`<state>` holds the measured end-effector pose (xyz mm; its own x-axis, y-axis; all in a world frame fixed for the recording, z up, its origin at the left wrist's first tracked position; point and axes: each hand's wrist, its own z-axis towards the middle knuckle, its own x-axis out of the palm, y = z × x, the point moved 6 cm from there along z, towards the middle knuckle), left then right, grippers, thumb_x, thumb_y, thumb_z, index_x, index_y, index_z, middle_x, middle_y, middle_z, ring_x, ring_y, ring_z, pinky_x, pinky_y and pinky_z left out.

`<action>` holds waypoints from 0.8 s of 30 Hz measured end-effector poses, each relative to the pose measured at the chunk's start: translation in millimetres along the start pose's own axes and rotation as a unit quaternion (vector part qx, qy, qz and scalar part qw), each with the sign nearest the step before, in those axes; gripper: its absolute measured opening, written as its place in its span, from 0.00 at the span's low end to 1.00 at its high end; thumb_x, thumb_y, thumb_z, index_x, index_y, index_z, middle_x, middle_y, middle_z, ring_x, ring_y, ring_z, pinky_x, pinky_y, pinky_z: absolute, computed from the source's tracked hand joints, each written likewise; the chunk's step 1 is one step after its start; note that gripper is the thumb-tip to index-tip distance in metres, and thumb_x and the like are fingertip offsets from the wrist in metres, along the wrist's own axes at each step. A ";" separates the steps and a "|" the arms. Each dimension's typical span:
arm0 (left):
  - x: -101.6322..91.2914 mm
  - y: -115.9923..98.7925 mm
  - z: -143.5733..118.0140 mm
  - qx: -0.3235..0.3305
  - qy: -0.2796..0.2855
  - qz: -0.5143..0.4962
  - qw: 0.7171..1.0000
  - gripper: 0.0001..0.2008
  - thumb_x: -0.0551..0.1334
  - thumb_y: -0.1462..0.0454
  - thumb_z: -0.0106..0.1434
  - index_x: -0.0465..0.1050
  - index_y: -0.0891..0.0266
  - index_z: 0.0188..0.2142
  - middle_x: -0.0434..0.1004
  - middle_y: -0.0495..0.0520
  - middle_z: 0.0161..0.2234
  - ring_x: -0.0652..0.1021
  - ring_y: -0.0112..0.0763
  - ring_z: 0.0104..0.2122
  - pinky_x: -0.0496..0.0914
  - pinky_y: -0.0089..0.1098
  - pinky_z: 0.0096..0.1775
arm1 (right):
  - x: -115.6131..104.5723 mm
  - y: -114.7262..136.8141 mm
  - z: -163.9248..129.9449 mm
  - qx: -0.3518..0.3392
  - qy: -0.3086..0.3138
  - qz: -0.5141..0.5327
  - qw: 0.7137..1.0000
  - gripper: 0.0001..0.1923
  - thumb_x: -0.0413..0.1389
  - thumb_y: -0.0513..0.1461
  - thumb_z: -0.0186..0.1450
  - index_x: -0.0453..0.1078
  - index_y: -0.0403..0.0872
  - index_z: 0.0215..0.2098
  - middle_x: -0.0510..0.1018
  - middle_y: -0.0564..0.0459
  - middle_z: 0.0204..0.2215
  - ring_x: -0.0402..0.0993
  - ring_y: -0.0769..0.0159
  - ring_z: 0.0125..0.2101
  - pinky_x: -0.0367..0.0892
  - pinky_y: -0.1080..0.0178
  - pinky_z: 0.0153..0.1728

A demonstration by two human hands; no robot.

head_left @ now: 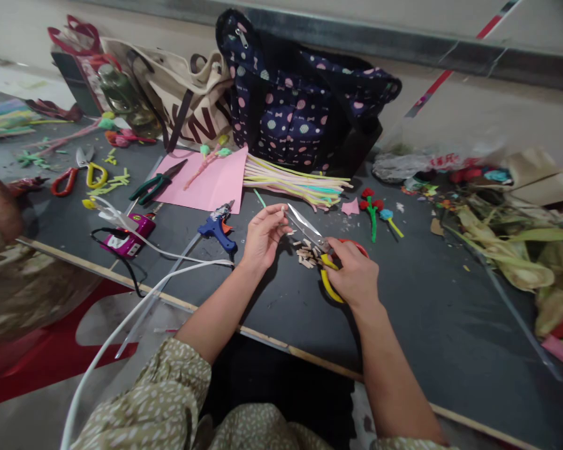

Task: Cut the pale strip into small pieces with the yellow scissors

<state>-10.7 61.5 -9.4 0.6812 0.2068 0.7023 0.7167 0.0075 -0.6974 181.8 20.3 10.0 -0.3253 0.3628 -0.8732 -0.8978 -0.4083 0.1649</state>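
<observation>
Right hand [351,272] is wrapped round the yellow and red handles of the scissors [315,240], blades open and pointing up-left. Left hand [263,236] pinches something small between fingertips right at the blade tips; what it is, too small to tell. Just under the blades, between both hands, sits a little pile of wood bits [308,253] on the dark table [426,325]. Left of that, a blue glue gun [217,228] with its white cord. Further back, pink paper [211,181], a bundle of pastel sticks [293,181], then the dotted bag [300,106].
</observation>
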 end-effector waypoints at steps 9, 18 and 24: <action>-1.5 -1.7 -0.5 0.009 -0.009 0.018 1.000 0.11 0.70 0.66 0.50 0.78 0.64 0.35 0.76 0.48 0.26 0.74 0.19 0.24 0.72 0.22 0.30 | 0.5 -0.8 0.1 0.007 0.007 0.010 1.000 0.18 0.53 0.37 0.61 0.72 0.50 0.49 0.79 0.54 0.38 0.73 0.68 0.36 0.61 0.67 0.31; -2.1 -0.2 0.3 0.004 -0.012 0.000 1.000 0.13 0.71 0.67 0.49 0.77 0.65 0.36 0.75 0.46 0.26 0.73 0.17 0.23 0.72 0.20 0.28 | -4.1 2.6 -0.1 -0.002 -0.028 -0.005 1.000 0.18 0.53 0.37 0.61 0.73 0.51 0.48 0.79 0.56 0.36 0.72 0.71 0.33 0.58 0.67 0.28; -1.7 6.3 0.0 -0.028 -0.005 -0.015 0.999 0.13 0.70 0.68 0.50 0.77 0.65 0.37 0.74 0.46 0.24 0.74 0.18 0.23 0.72 0.20 0.27 | -1.0 4.6 -1.9 -0.003 -0.035 -0.047 0.998 0.18 0.53 0.39 0.62 0.73 0.51 0.49 0.79 0.55 0.36 0.70 0.71 0.30 0.54 0.66 0.26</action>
<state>-7.4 61.2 -15.1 0.6580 0.2165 0.7212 0.7443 -0.0417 -0.6666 178.6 16.4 10.8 -0.2599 0.4582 -0.8500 -0.9237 -0.3747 0.0804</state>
